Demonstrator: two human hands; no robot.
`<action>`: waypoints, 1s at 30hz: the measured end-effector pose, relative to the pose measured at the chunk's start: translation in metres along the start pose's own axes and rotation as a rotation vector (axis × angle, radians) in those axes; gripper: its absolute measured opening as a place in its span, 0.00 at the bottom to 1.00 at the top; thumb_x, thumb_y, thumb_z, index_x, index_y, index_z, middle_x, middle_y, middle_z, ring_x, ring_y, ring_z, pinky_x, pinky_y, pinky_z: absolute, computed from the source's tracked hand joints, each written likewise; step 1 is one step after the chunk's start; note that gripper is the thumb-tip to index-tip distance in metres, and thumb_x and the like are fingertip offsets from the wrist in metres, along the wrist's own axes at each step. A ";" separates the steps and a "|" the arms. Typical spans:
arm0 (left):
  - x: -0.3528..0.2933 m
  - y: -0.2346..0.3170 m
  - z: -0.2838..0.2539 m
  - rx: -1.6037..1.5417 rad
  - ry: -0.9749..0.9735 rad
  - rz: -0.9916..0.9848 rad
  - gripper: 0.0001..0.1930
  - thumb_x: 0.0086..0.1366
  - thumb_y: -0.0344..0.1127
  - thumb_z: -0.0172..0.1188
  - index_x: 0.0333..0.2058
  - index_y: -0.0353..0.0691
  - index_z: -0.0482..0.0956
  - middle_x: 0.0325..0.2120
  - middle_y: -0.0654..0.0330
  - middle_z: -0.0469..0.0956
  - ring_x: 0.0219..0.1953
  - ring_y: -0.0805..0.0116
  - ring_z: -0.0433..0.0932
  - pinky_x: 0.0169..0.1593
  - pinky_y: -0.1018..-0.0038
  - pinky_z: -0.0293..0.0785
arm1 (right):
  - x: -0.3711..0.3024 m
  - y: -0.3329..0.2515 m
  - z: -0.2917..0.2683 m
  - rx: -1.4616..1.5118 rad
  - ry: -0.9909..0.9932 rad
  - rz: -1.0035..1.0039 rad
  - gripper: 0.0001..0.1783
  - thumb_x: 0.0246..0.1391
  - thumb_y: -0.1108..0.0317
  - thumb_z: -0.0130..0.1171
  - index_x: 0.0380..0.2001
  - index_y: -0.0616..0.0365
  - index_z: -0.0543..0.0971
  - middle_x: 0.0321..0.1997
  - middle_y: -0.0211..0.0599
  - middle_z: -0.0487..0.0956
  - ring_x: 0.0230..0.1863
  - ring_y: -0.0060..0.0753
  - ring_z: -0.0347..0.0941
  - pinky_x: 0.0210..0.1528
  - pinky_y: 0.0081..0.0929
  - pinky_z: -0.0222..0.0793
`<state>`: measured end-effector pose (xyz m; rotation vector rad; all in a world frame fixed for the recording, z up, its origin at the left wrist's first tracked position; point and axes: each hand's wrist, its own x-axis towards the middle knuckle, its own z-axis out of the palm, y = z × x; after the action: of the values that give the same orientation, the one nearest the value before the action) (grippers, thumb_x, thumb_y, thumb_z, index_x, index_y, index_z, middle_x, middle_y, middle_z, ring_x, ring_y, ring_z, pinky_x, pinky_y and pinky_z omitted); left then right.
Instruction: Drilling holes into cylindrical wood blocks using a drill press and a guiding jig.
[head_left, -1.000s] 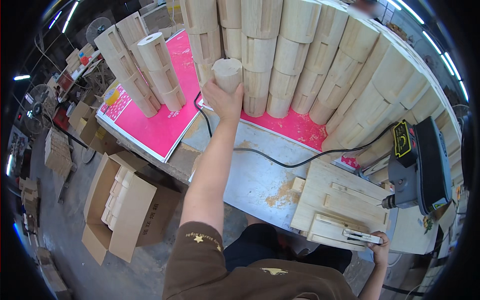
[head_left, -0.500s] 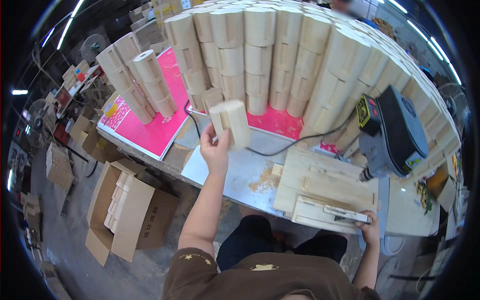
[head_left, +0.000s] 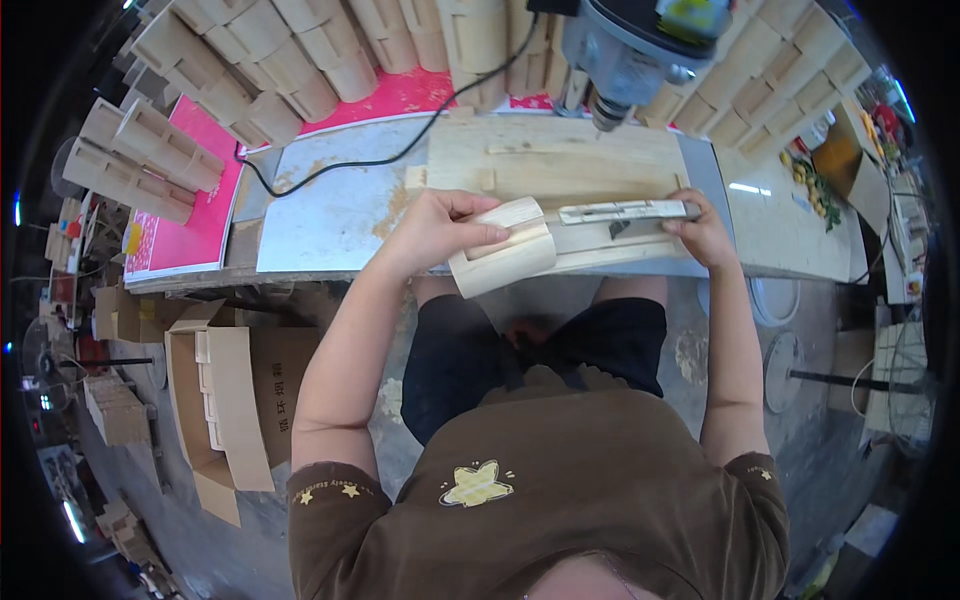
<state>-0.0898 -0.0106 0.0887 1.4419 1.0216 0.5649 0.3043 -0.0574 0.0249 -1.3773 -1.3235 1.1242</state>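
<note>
My left hand (head_left: 440,232) is closed around a pale wooden cylinder (head_left: 512,268) with a long groove cut in its side. The cylinder lies tilted at the front edge of the bench, beside a wooden jig board (head_left: 580,140). My right hand (head_left: 704,232) grips the right end of a long, pale, handle-like bar (head_left: 615,212) with a small dark piece beneath it. The bar's left end is close to the cylinder; whether they touch I cannot tell. Above the board hangs the chuck of a drill press (head_left: 608,112), apart from both hands.
Stacked wooden cylinders (head_left: 330,50) line the back of the bench on pink sheets (head_left: 205,235). A black cable (head_left: 370,163) curves across the bench's pale top (head_left: 320,225). On the floor at left stands an open cardboard box (head_left: 275,380) with pale blocks inside.
My left hand has brought the cylinder down from above the bench to the jig, next to the bar. My right hand still holds the bar's end. The view has tilted downward.
</note>
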 end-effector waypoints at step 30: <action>0.036 -0.058 0.102 -0.057 0.767 0.360 0.15 0.67 0.41 0.46 0.39 0.32 0.68 0.35 0.54 0.70 0.37 0.64 0.69 0.44 0.69 0.65 | -0.027 -0.008 0.038 -0.456 0.274 -0.341 0.24 0.35 0.71 0.71 0.38 0.58 0.71 0.36 0.38 0.71 0.44 0.37 0.66 0.48 0.29 0.62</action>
<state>-0.0021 -0.0415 0.0081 1.3852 1.3145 1.4720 0.2651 -0.0837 0.0260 -1.4855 -1.5910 0.4002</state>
